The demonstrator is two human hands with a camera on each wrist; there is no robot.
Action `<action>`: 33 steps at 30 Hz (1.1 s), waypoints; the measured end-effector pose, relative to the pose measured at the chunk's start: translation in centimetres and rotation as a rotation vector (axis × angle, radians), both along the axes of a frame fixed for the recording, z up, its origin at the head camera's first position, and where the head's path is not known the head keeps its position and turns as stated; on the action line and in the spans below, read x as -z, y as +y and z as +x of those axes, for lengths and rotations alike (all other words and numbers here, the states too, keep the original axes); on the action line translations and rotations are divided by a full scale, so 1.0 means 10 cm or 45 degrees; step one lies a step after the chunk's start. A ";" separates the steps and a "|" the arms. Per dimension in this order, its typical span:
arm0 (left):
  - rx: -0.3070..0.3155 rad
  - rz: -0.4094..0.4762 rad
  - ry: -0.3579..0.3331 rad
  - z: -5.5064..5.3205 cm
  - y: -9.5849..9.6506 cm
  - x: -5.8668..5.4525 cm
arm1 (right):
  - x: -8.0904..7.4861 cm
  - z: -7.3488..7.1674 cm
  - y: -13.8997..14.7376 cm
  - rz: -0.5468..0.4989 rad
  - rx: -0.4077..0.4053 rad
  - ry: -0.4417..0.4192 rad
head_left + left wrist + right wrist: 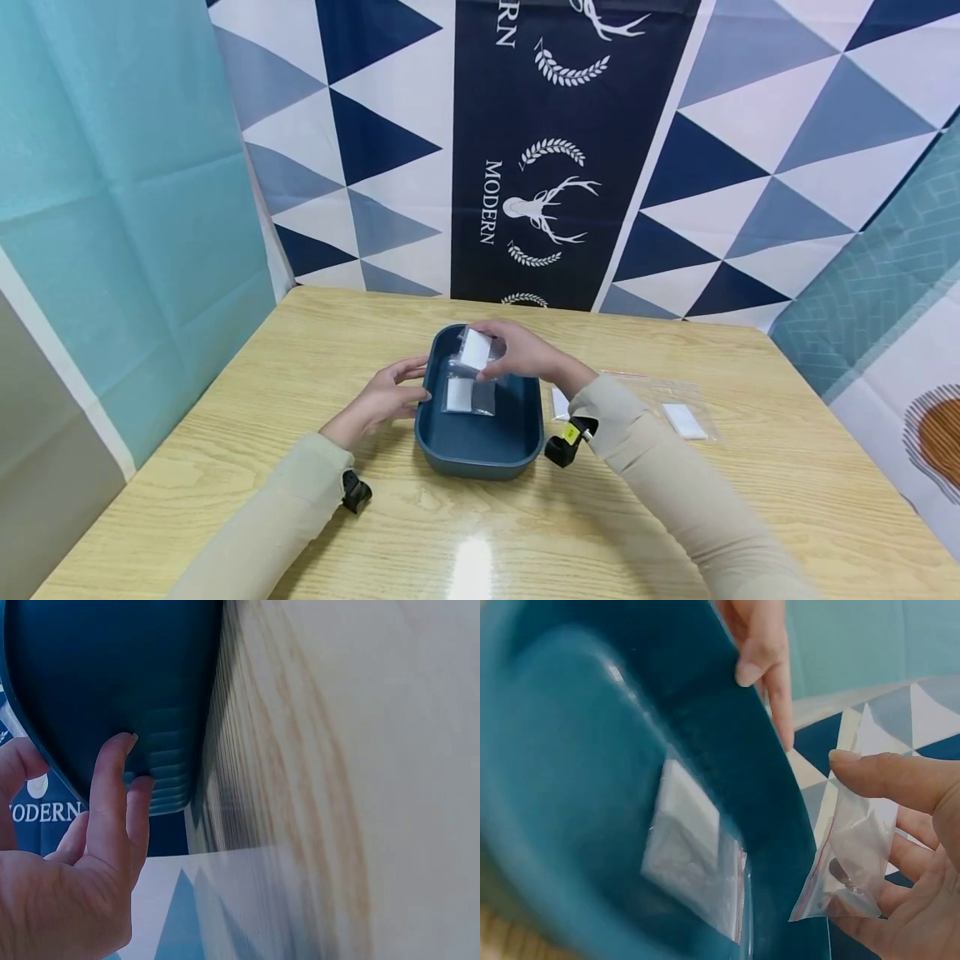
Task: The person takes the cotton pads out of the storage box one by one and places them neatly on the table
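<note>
A dark blue rectangular bin (480, 446) stands on the table. Over its far end, my right hand (521, 350) pinches a small clear zip bag (476, 350) with a white piece inside; the right wrist view shows the thumb on one face of the bag and fingers behind it. Another clear zip bag (690, 840) with a white piece lies flat on the bin floor. My left hand (386, 396) is at the bin's left side, its fairly straight fingers (112, 787) against the outer wall and its thumb by the rim.
To the right of the bin, a clear bag with a white piece (682, 421) lies on the wooden table (360, 542). Another white piece (560, 403) shows beside the bin, partly hidden by the right forearm. Patterned cloth (390, 125) hangs behind the table.
</note>
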State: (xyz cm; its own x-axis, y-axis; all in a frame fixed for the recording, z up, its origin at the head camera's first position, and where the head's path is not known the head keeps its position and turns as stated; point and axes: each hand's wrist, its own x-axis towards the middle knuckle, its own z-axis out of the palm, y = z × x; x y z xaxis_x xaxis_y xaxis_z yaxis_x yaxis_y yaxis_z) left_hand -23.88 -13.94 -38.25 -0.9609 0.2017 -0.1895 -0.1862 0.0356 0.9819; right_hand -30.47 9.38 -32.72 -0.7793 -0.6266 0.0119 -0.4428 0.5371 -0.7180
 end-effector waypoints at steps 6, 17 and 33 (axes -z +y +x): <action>-0.032 -0.003 0.010 -0.05 0.01 0.10 | -0.01 0.12 0.14 -0.033 0.031 0.019; -0.046 0.009 0.036 -0.05 0.02 0.13 | -0.04 0.33 0.41 -0.118 0.076 -0.008; -0.040 -0.019 0.023 -0.06 0.02 0.12 | -0.01 0.59 0.97 -0.016 0.214 0.102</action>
State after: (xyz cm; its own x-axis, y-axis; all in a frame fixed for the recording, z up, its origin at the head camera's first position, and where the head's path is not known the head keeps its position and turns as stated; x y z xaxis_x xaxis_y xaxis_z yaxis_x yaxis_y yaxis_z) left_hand -24.51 -13.77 -39.46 -0.9701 0.1686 -0.1747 -0.1695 0.0448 0.9845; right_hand -24.60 19.05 -32.61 -0.8692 -0.4872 0.0849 -0.4035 0.5995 -0.6912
